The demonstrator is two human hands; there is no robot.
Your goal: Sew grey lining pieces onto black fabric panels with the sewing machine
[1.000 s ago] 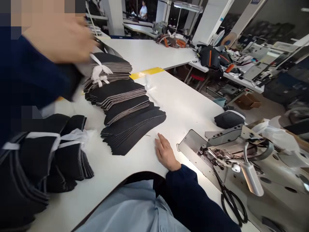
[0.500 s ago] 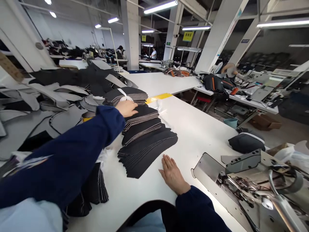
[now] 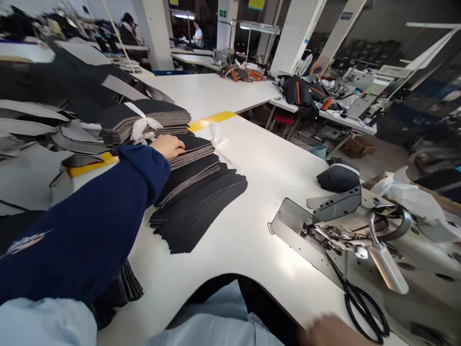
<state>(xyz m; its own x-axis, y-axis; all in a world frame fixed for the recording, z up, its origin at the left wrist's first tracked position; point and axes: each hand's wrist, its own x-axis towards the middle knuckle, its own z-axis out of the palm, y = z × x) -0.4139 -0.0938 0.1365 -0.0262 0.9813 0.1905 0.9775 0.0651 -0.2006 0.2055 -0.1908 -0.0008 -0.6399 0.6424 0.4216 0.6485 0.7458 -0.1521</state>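
My left hand (image 3: 168, 145) reaches across the table to a fanned stack of black fabric pieces (image 3: 198, 144). Its fingers are bent and close together on the stack's top pieces, just in front of a bundle of dark pieces (image 3: 169, 106) tied with a white strip (image 3: 142, 122). More black fabric pieces (image 3: 205, 206) lie fanned towards me. My right hand (image 3: 333, 331) is a blur at the bottom edge, its fingers hidden. Close to it, black-handled scissors (image 3: 363, 307) rest by the sewing machine (image 3: 360, 230).
Grey and black cut pieces (image 3: 32, 173) are heaped on the left. Yellow tape (image 3: 216, 120) crosses the white table (image 3: 266, 168). A dark padded piece (image 3: 338, 178) lies behind the machine. Farther back, a person (image 3: 198, 34) is at another table.
My right hand has left the tabletop beside the fanned pieces and dropped to the bottom edge. My left hand's fingers are more bent on the stack. The view has turned right and down.
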